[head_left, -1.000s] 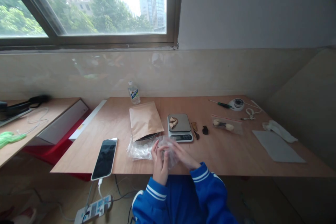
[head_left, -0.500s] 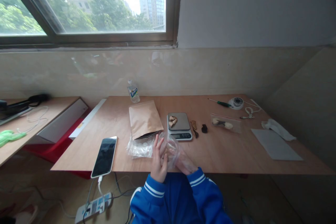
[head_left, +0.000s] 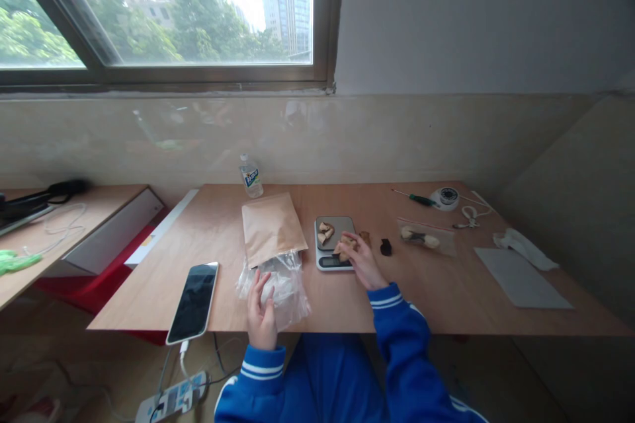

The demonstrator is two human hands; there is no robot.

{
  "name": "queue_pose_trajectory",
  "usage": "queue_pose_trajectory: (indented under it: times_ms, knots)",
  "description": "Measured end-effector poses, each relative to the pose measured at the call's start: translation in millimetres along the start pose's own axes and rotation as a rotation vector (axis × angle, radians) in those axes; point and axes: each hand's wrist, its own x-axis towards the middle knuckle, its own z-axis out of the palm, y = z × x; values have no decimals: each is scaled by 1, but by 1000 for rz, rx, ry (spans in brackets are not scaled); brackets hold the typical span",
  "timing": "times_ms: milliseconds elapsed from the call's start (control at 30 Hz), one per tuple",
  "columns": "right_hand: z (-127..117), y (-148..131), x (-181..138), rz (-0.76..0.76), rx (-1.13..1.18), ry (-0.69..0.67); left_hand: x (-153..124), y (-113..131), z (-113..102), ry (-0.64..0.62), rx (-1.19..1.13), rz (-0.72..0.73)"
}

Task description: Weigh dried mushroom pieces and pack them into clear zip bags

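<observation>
My left hand [head_left: 261,314] rests at the left edge of a heap of clear plastic bags [head_left: 288,297], its fingers apart. With my right hand [head_left: 364,261] I grip a tan-brown dried slice [head_left: 346,247] over the right side of a digital kitchen scale [head_left: 322,261]. The slice hides part of the scale's plate and display. Pale dried pieces [head_left: 325,233] lie on the plate's left side. Just right of the scale, a brown dried piece [head_left: 366,238] shows partly behind my fingers, and a black dried piece [head_left: 385,247] lies beyond it.
A brown paper pouch [head_left: 274,228] lies above the bags, with a bottle [head_left: 251,177] behind it. A phone [head_left: 193,304] on a cable overhangs the front edge. To the right are a zip bag with pieces [head_left: 426,238], a screwdriver [head_left: 421,199], a camera [head_left: 446,197] and grey paper [head_left: 520,277].
My hands have parted. The clear bag held between them is now down with the other bags by my left hand. My right hand has moved up to the scale with a dried slice.
</observation>
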Motion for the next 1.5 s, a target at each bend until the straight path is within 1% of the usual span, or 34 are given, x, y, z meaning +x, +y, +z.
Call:
queue_pose_trajectory:
  times_ms: [67,133,200,300,400,500,633,700,767,900,1033,1133,1200,1267,1367,1433,1500]
  knots:
    - [-3,-4,29,-91,-223,57,1,-6,-7,2,13,-17]
    - [-4,-3,51,-145,-453,114,0,-10,-9,-2,34,-23]
    - [-4,2,64,-172,-568,171,-2,-10,-8,12,62,-18]
    - [-5,11,67,-218,-635,235,-4,-8,-5,33,76,-20]
    - [-9,15,64,-343,-788,236,-4,-9,-6,30,81,-31]
    - [-19,15,61,-469,-958,260,-5,-12,-8,30,102,-36]
    - [-48,16,53,-611,-1169,354,-4,-16,-12,30,115,-52]
    - [-66,22,45,-639,-1247,392,-3,-20,-16,16,127,-58]
    - [-83,31,37,-626,-1316,406,-1,-23,-20,6,147,-66]
    - [-115,43,23,-582,-1423,383,3,-30,-27,12,232,-52]
    - [-143,39,17,-602,-1456,393,3,-28,-27,53,360,5]
    - [-155,30,15,-620,-1472,408,3,-25,-24,76,488,90]
    - [-155,23,15,-626,-1479,410,3,-24,-22,83,524,136]
    - [-149,18,18,-643,-1472,382,3,-25,-19,84,527,159]
    - [-129,16,26,-667,-1458,289,2,-28,-15,77,546,170]
    - [-115,17,32,-648,-1476,231,1,-30,-13,79,578,173]
    - [-103,20,37,-611,-1505,207,0,-32,-11,90,612,169]
